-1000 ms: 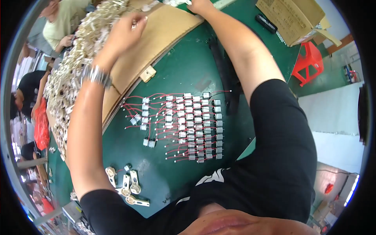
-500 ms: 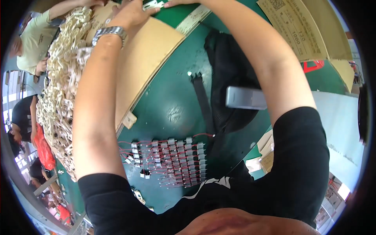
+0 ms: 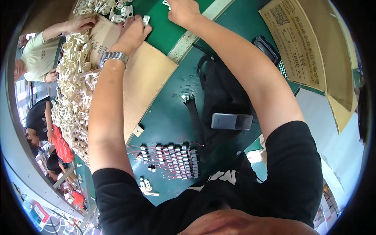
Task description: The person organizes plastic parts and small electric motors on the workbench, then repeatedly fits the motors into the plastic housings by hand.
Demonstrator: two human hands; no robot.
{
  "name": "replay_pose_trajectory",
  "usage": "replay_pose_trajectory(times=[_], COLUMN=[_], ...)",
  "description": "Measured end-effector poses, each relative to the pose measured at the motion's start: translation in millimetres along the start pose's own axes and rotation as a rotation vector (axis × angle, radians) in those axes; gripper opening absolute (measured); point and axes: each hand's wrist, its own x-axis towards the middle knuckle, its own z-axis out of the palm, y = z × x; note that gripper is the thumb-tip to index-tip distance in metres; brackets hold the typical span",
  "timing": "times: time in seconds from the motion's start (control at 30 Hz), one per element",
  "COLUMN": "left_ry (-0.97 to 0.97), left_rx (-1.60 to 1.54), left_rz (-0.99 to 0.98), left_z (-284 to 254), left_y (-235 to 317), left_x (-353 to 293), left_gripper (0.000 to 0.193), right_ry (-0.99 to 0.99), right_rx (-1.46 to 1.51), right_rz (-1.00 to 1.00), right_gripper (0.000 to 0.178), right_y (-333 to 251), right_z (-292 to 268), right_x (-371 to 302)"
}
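Note:
My left hand [image 3: 131, 34] is over the far part of a cardboard sheet [image 3: 150, 74], thumb and fingers closed around a small white plastic part [image 3: 146, 20]. My right hand [image 3: 184, 11] is at the top edge, above the green tabletop, pinching another white piece [image 3: 166, 3] that is partly cut off by the frame. A gap separates the two hands. Left of the cardboard lies a large heap of cream-coloured plastic parts [image 3: 74, 98], and more of them lie loose near the top.
Rows of small motors with red wires [image 3: 178, 161] lie close to my body, beside a few cream parts [image 3: 147, 187]. A grey phone [image 3: 232, 121] rests on a black bag [image 3: 223, 92]. An open carton [image 3: 293, 43] stands at right. A co-worker's hand [image 3: 80, 23] reaches over the heap.
My hands, close together around a white part before, have drawn apart, the right one with a white piece. The whole view has shifted, and the co-worker's hand shows more clearly.

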Motion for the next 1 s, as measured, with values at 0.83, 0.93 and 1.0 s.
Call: replay_pose_trajectory(times=[0.83, 0.93, 1.0], left_ry=[-0.169, -0.469, -0.173], left_rx=[0.211, 0.055, 0.263], left_rz=[-0.475, -0.520, -0.642], left_z=[9.2, 3.4, 25.5], left_y=[-139.6, -221.3, -231.7], left_x=[116.7, 120.3, 107.2], left_gripper=[0.066, 0.078, 0.079], right_ry=[-0.560, -0.488, -0.484], right_rx=[0.016, -0.001, 0.025], right_rz=[-0.112, -0.274, -0.265], right_gripper=[0.062, 0.062, 0.063], right_y=[-105.9, -137.3, -137.5], right_z=[96.4, 83.3, 72.9], right_x=[84.2, 81.5, 71.8])
